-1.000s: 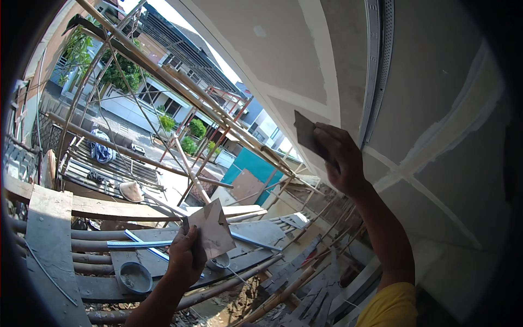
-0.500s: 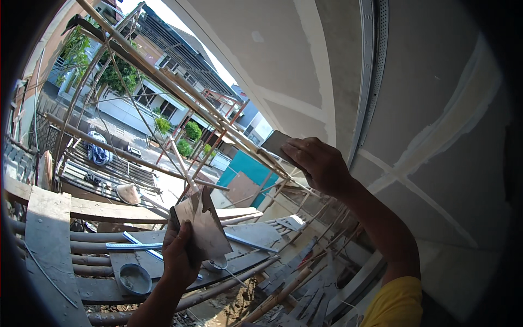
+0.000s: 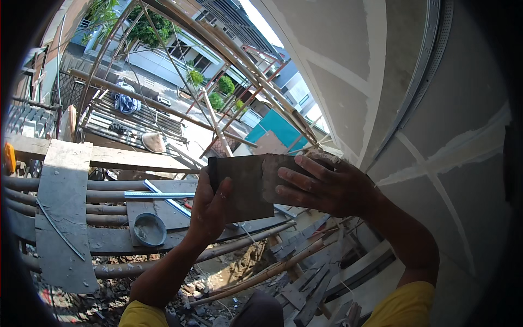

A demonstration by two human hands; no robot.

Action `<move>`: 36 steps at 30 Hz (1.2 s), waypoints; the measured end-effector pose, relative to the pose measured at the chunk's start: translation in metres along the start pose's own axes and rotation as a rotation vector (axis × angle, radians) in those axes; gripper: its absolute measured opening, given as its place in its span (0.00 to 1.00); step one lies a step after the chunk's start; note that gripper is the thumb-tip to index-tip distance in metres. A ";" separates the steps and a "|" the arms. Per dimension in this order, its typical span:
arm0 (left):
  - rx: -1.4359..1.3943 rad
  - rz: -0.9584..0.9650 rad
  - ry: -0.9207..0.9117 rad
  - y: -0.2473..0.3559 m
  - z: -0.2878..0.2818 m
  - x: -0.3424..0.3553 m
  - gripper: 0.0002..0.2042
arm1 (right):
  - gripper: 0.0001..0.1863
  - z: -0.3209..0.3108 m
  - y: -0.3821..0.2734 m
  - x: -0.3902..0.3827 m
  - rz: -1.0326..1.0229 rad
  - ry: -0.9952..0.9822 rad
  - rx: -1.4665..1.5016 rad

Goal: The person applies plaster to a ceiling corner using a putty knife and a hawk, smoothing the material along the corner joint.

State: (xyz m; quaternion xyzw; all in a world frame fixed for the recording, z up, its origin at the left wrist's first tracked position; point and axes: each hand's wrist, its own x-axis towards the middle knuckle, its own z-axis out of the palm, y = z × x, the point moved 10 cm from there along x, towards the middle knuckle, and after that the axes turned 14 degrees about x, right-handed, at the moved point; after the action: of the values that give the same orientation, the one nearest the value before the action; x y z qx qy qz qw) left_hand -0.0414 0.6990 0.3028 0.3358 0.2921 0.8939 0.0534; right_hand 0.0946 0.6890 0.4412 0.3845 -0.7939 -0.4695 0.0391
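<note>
My left hand [image 3: 208,212] grips a flat, wide putty scraper [image 3: 245,191] by its dark back edge, thumb across the face. My right hand [image 3: 329,188] has its fingers spread over a second putty scraper [image 3: 271,177], whose blade overlaps the right side of the first one. Pale putty shows on the right fingers and at the scraper's far edge. Both tools are held up in front of me over the scaffold. Where the blades meet, my right fingers partly hide them.
A round bowl of grey putty [image 3: 149,231] sits on scaffold planks over bamboo poles. White-blue trim strips [image 3: 158,194] lie near it. A loose plank [image 3: 64,212] is at left, rubble [image 3: 212,283] below. Jointed ceiling boards [image 3: 348,49] slope at upper right, with a metal profile [image 3: 417,82].
My right hand has come down from beside the ceiling to the left scraper, and the two blades now overlap. The left scraper has risen and turned. My view has shifted down and left.
</note>
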 end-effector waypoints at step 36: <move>0.266 0.078 0.160 0.003 -0.019 -0.002 0.19 | 0.17 -0.287 0.297 -0.168 1.033 0.752 -0.733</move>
State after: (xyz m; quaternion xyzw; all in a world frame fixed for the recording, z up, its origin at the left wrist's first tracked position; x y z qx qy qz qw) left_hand -0.0520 0.6868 0.2916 0.2787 0.3980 0.8726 -0.0497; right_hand 0.1630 0.6707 0.8811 0.0587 -0.5988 -0.4631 0.6508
